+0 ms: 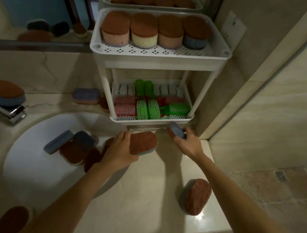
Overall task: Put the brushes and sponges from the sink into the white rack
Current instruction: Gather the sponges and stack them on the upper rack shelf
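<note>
Head view: left grip (120, 151) is curled round a brown-topped sponge (143, 142), right grip (188, 144) pinches a blue sponge (177, 131) — both by the foot of the white rack (155, 58). Lift them high and stand them beside the four sponges (144, 32) up top — brushes (146, 109) fill the low shelf (154, 120). The sink (29, 169) holds more sponges (72, 152).

White rack (106, 53), perforated shelf; brown-topped sponges (116, 24); green, pink brushes (147, 109).
</note>
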Available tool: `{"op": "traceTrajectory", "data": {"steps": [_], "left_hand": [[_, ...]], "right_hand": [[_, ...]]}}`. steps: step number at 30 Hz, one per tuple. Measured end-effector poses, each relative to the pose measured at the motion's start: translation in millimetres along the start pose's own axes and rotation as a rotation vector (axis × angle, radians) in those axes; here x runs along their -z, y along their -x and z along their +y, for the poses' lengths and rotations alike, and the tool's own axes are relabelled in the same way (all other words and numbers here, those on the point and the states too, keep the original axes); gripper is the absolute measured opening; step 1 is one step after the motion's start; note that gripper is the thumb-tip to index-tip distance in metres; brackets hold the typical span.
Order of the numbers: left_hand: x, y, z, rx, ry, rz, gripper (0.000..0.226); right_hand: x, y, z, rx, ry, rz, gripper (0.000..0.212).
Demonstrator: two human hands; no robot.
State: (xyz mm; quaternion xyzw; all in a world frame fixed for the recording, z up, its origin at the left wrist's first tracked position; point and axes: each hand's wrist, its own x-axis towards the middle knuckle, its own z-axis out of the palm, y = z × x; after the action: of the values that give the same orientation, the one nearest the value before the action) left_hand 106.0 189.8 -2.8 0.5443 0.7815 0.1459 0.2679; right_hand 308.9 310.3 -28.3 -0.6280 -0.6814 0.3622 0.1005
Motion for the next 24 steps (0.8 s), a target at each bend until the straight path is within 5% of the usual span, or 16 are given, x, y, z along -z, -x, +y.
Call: {"op": "traceTrajectory", "data": {"steps": [3,5,8,14,24], "left_hand": [[13,4,6,-0.026,0.235,0.14,0.073],[25,8,13,-0.094,0.293,0.232,0.069],[50,15,25,-0.162,0.308,0.327,0.069],[112,32,63,-0.31,0.312,0.572,0.073],[205,2,109,-0.376,0.147,0.615,0.07]], "right_hand": [[18,18,-24,-0.048,-0.483,-0.093,0.047],[34,32,-39,0.022,-0.565,-0.131,0.028],[59,54,-65,0.179,-0.568,-0.109,0.021],[107,81,-117,0.451,-0.603,0.119,0.038],[174,69,-193,0.567,-0.418,0.482,0.021]]}}
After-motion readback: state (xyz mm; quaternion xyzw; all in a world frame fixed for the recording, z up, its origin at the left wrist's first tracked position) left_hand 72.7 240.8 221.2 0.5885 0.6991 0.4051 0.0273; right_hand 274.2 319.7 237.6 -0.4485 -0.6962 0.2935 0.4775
